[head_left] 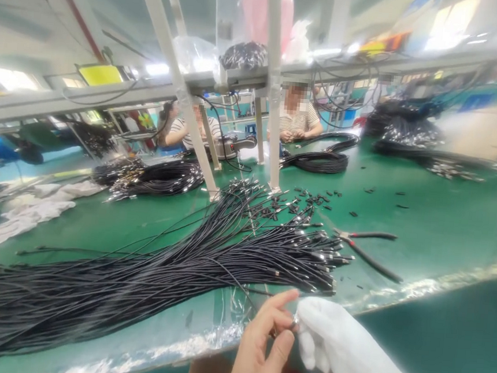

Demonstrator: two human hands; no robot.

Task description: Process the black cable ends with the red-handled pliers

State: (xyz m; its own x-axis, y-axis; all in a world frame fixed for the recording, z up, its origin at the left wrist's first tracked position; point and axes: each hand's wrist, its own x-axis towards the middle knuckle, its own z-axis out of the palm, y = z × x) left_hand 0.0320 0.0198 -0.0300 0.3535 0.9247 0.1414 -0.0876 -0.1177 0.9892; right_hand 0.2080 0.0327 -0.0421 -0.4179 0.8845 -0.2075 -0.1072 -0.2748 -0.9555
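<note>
My bare left hand (266, 343) is curled at the table's front edge, fingers closed around a thin black cable. Against its fingertips, my right hand (340, 337), in a white glove, pinches the small metallic connector (294, 323) at the cable's end. Fingers cover most of that end. Just beyond both hands lies a large bundle of black cables (136, 275), its metal-tipped ends fanned out to the right. Pliers (352, 237) with dark handles rest spread open right of those tips.
Small black pieces (312, 198) are scattered on the green table (437, 220). White posts (273, 113) hold up a shelf. Coiled cables (320, 161) lie near a person (298, 118) opposite. White cloths (39, 214) are at left; another cable heap (410, 128) is at the back right.
</note>
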